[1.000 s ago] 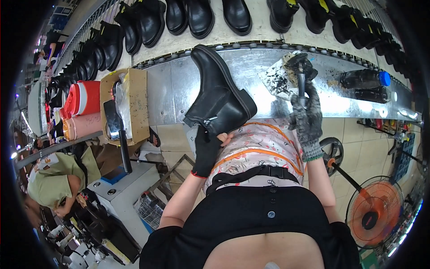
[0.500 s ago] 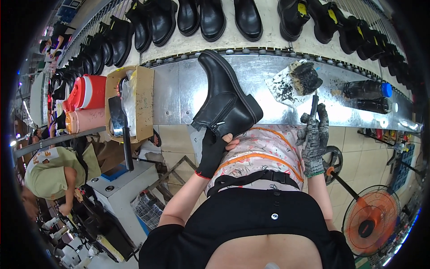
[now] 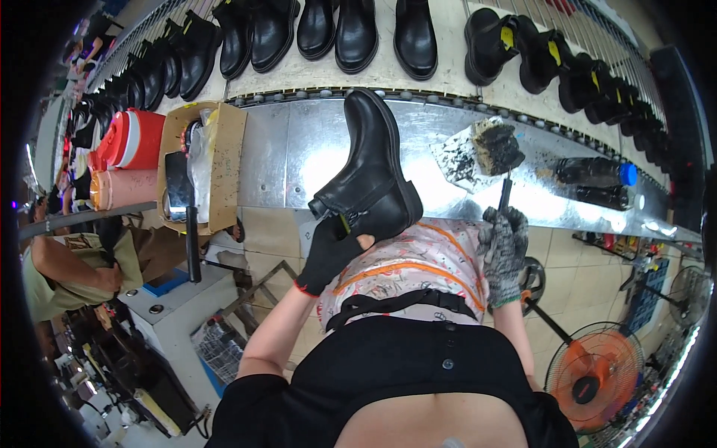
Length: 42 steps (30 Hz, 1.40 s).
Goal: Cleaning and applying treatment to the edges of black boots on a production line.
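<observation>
A black leather ankle boot (image 3: 367,149) lies on its side over the metal bench edge, toe pointing away from me. My left hand (image 3: 332,250), in a black glove with bare fingertips, grips it at the ankle opening. My right hand (image 3: 506,250), in a grey knitted glove, is closed around a slim dark stick-like tool (image 3: 506,193); its exact kind I cannot make out. Just beyond that tool sits a dark-stained sponge-like block (image 3: 499,148) on a smeared white sheet (image 3: 457,158). A patterned apron (image 3: 418,261) covers my lap under the boot.
Black boots (image 3: 356,37) line a conveyor (image 3: 455,67) behind the bench (image 3: 269,149). At left stand a cardboard box (image 3: 224,164) and a red jug (image 3: 134,142). Bottles of dark liquid (image 3: 594,172) lie at right. An orange fan (image 3: 595,377) and a co-worker (image 3: 67,272) flank me.
The boot has rolled slightly, so its side zip shows less. My right hand's fingers have curled in around the tool, which has drawn back toward me. The whole view has shifted a little.
</observation>
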{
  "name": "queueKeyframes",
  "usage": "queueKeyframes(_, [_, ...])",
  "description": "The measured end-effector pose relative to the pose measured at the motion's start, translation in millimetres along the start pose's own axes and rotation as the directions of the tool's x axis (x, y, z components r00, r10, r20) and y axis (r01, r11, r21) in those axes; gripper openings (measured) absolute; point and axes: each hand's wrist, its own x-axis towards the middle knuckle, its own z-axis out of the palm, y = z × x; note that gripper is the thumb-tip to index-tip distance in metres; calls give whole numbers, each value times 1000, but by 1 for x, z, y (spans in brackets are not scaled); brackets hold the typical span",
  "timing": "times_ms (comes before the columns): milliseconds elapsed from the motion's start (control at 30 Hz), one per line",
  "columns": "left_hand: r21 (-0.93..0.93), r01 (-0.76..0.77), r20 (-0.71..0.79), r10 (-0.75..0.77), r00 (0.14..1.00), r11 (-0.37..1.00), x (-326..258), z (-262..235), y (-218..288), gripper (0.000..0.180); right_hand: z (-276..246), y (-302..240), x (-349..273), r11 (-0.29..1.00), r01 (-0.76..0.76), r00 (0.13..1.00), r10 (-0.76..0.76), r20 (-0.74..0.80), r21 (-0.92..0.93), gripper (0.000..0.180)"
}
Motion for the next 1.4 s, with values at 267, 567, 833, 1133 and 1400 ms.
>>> queueKeyframes(267, [102,278,47,-284,958,955,-4,-4,17,47,67,-74,7,988,15,860,67,506,-156,56])
queueKeyframes(567, [126,273,81,-284,955,954,-5,-5,11,54,134,-92,57,297,899,349,-45,936,-321,53])
queueKeyframes(833, [135,305,40,-313,949,943,-4,-2,19,45,148,-91,62,261,892,369,48,928,-369,55])
queueKeyframes(1133, [114,322,53,-329,943,940,-2,-1,19,48,149,-100,74,204,901,368,113,923,-384,53])
queueKeyframes(1400, [161,303,102,-322,941,939,-3,-3,10,54,149,-110,83,190,880,442,10,897,-435,28])
